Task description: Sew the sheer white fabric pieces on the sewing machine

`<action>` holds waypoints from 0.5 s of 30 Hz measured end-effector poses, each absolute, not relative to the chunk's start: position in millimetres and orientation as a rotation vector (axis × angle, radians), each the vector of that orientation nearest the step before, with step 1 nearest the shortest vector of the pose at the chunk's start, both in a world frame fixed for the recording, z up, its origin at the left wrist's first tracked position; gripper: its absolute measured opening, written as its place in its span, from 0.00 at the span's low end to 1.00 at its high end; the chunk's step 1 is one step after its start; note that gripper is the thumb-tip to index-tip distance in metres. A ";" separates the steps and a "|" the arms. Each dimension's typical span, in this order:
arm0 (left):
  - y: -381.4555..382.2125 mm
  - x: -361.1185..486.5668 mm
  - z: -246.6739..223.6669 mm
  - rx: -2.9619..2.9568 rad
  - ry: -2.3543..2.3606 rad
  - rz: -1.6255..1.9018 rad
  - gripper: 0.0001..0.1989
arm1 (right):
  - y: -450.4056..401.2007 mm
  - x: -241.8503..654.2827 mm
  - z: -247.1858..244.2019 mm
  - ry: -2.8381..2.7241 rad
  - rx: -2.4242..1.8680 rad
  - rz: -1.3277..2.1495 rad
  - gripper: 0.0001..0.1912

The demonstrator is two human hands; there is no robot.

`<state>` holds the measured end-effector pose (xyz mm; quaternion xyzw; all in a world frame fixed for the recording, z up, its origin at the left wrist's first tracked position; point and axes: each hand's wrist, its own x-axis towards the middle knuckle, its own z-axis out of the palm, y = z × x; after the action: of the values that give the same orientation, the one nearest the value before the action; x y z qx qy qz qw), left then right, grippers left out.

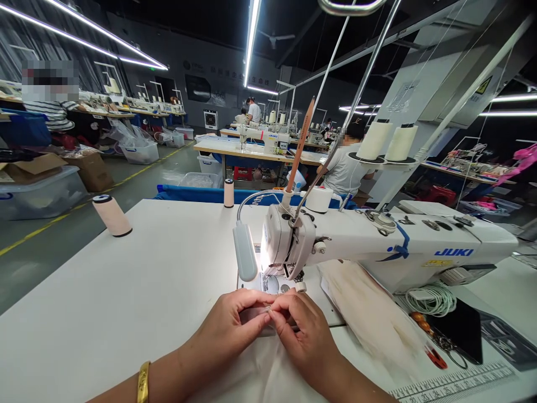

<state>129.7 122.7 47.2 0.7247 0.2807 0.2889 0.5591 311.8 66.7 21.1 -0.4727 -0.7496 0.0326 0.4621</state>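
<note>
My left hand [230, 322] and my right hand [302, 324] meet in front of the needle area of a white sewing machine [352, 229]. Thumbs and forefingers of both are pinched together on the edge of a white cloth [268, 366], which hangs down between my wrists. A gold bracelet [143, 382] circles my left wrist. Just beyond my fingers lies the metal needle plate [271, 284], partly hidden by them. A grey lamp [245, 252] on a bent neck lights this spot. What the fingertips cover on the cloth cannot be made out.
Two peach thread cones [112, 216] stand on the white table [104, 302]. A plastic bag of pale material [371, 313], a coiled white cable [432, 299], a black phone [459, 327] and a clear ruler [457, 386] lie right. A pencil [300, 145] stands upright on the machine. Other people sit farther back.
</note>
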 end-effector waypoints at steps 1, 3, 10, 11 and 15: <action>122.4 129.9 46.9 1.666 0.623 0.677 0.15 | 66.2 311.8 21.2 -1.840 -1.165 0.101 0.06; 121.9 130.5 47.5 1.611 0.572 0.661 0.17 | 65.3 311.6 22.0 -1.828 -1.175 0.147 0.06; 120.4 130.2 56.2 1.676 0.736 0.631 0.11 | 64.9 312.0 27.0 -1.813 -1.246 0.234 0.07; 120.5 130.0 56.3 1.692 0.759 0.628 0.11 | 65.1 312.2 27.0 -1.806 -1.261 0.240 0.07; 121.4 130.4 52.9 1.749 0.820 0.673 0.11 | 65.1 312.2 25.3 -1.764 -1.304 0.318 0.09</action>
<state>130.4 121.4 52.9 0.7298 0.3421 0.2807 0.5211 312.2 65.1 25.3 -0.5264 -0.7121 0.1284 0.4463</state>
